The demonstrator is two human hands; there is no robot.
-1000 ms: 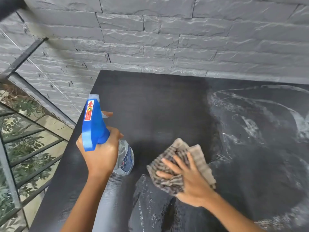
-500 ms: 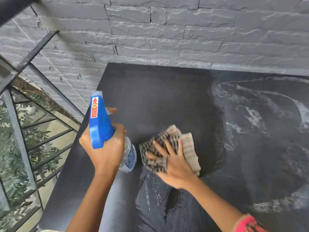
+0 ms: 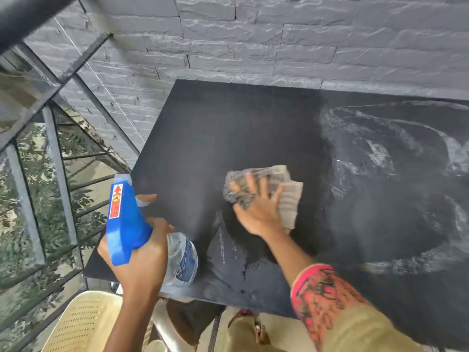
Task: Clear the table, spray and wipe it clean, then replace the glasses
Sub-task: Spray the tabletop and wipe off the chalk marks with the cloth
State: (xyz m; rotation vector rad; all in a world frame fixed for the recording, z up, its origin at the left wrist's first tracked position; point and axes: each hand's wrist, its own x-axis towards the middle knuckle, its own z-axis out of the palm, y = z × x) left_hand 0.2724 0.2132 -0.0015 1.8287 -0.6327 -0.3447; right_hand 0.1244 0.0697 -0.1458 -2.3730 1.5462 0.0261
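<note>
The black table (image 3: 228,128) stands against a grey stone wall, with wet smears across its right half. My left hand (image 3: 142,257) grips a clear spray bottle with a blue trigger head (image 3: 124,219) over the table's near left corner. My right hand (image 3: 256,209) lies flat with spread fingers on a checked grey and beige cloth (image 3: 286,196), pressing it onto the tabletop near the middle. No glasses are in view.
A grey stone wall (image 3: 304,41) runs along the table's far edge. A metal railing with glass panels (image 3: 50,161) stands to the left, with foliage beyond. A beige perforated chair (image 3: 81,323) sits below the near left corner.
My right hand has slid the cloth away from me, toward the wall and a little right, leaving a wet trail. The left hand keeps holding the bottle. The view has tilted down, showing chair and sleeve.
</note>
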